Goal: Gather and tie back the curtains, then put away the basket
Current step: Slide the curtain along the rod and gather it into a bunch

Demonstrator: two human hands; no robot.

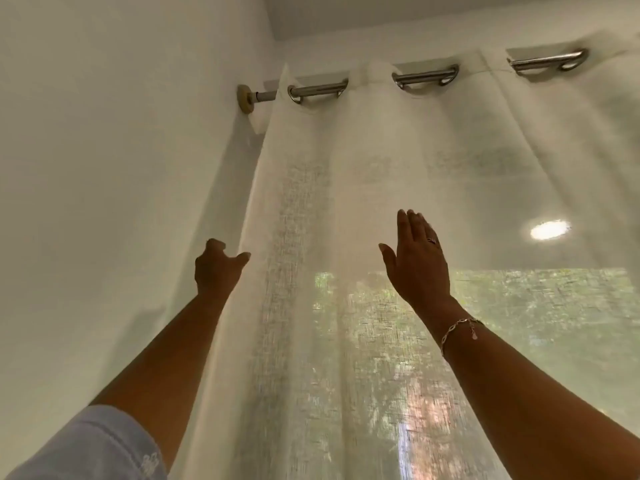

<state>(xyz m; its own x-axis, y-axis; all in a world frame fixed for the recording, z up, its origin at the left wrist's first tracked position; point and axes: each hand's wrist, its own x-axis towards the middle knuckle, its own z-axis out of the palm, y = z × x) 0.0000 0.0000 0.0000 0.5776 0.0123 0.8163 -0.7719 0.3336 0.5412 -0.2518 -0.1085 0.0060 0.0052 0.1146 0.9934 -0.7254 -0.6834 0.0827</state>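
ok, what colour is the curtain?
Off-white: a sheer, plain-weave curtain with no pattern. Head view shows it best.

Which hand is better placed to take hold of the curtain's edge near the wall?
Probably the left. The left hand is at the wall-side edge of the curtain with fingers curled; whether it grips yet is unclear. The right hand is open and flat before the middle of the fabric.

A pale wall (104, 133) fills the left and meets a white ceiling (381, 12). A metal rod (266, 96) ends in a round mount (245, 97). Daylight and green foliage show at the window (519, 306); a bright spot (550, 229) glows above.
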